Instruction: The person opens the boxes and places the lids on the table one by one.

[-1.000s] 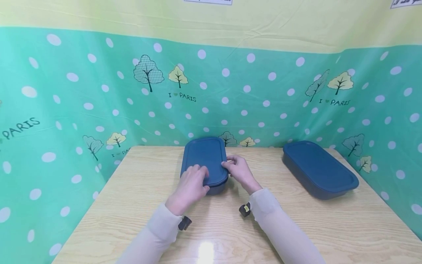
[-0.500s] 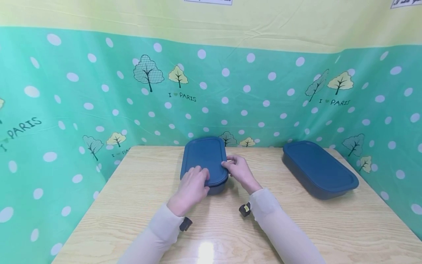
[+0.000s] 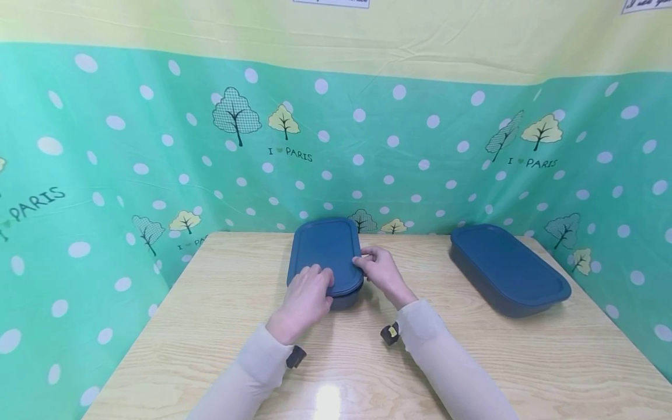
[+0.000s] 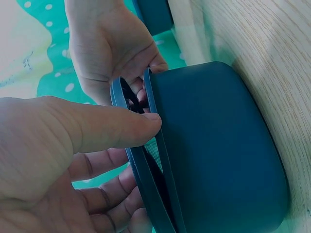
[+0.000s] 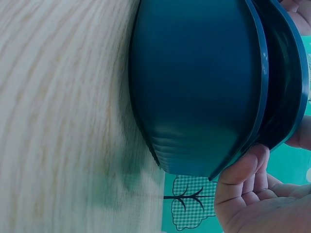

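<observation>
Near the back of the table, a dark blue rectangular food container (image 3: 345,301) stands under its matching lid (image 3: 325,245). A narrow gap shows between lid and container rim in both wrist views. My left hand (image 3: 304,297) pinches the lid at its near edge, fingers over the top; in the left wrist view its thumb (image 4: 131,127) crosses the lid's edge, the tip at the container rim. At the right side, my right hand (image 3: 382,271) pinches the lid's edge with thumb on top. Its curled fingers (image 5: 243,177) lie right at the container rim in the right wrist view.
A second, longer blue container (image 3: 504,262) with its lid on stands at the right of the wooden table (image 3: 231,326). Behind the table hangs a green and yellow curtain (image 3: 378,157) with dots and trees.
My left hand has shifted very slightly to the right over the lid's near edge. The right hand, the lid and both containers look unmoved.
</observation>
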The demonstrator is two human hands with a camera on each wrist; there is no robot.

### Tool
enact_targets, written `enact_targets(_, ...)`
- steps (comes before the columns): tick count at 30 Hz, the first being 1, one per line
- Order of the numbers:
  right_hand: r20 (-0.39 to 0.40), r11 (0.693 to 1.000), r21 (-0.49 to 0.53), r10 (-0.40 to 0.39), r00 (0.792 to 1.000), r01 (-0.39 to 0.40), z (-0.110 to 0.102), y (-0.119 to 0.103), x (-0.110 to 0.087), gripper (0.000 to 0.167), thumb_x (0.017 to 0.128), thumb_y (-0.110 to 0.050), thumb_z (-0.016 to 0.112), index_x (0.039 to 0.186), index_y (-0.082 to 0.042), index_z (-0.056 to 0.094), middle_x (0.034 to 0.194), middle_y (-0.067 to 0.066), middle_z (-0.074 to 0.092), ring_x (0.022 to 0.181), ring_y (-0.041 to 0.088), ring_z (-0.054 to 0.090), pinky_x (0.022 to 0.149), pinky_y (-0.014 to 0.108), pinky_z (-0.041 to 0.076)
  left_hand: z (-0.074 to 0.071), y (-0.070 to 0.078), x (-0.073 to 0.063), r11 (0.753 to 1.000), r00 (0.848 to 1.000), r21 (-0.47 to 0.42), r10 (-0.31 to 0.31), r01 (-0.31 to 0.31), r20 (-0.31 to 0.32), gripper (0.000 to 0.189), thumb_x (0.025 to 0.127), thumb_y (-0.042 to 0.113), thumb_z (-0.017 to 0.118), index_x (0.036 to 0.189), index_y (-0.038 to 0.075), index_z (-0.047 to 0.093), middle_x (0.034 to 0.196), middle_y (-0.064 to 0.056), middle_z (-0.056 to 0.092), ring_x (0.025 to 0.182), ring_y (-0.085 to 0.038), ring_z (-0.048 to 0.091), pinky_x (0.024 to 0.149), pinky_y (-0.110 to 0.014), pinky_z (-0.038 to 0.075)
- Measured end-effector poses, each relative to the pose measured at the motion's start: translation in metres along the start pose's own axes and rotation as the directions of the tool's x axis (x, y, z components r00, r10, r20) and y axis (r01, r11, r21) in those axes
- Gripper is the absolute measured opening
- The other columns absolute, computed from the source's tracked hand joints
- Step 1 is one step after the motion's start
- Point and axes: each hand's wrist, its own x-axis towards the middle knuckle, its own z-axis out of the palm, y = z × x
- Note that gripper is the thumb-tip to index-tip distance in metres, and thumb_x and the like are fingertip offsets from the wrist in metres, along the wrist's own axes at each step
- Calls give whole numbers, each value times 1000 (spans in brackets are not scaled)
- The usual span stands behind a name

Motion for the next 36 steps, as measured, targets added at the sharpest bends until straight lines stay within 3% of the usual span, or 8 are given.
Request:
enact_targets(10,0,1000,-5,-15,1000,15,1,1,1,42,89,-21,64,124,1,56,86,11,63,72,18,59,72,46,51,0,0,0,1000,1000,-19,-7,8,23,22,73,7,77,88,10,60,82,-3,51,76,-23,48,62,-33,43)
enact_targets(18,-20,1000,4,-11,1000,11,1,1,2,37,93,-24,59,121,1,58,98,12,64,77,20,58,69,39,51,1,-1,-1,1000,1000,-24,19,-19,-6,23,71,5,76,86,10,59,80,-3,51,75,-24,48,61,-33,43)
enact_targets(28,-39,1000,6,-22,999,22,1,6,4,32,96,-23,53,118,-1,61,95,11,61,82,30,57,74,48,51,1,-2,-2,999,1000,-23,25,-25,-14,23,70,3,76,85,10,59,80,-2,51,75,-24,48,60,-33,43)
enact_targets(36,-43,1000,7,15,999,-14,0,9,6,29,98,-15,47,119,1,58,98,13,57,84,33,57,74,43,51,-1,-2,-2,999,1000,-33,14,-14,-7,22,71,2,75,85,10,60,81,-2,52,75,-23,47,61,-32,43)
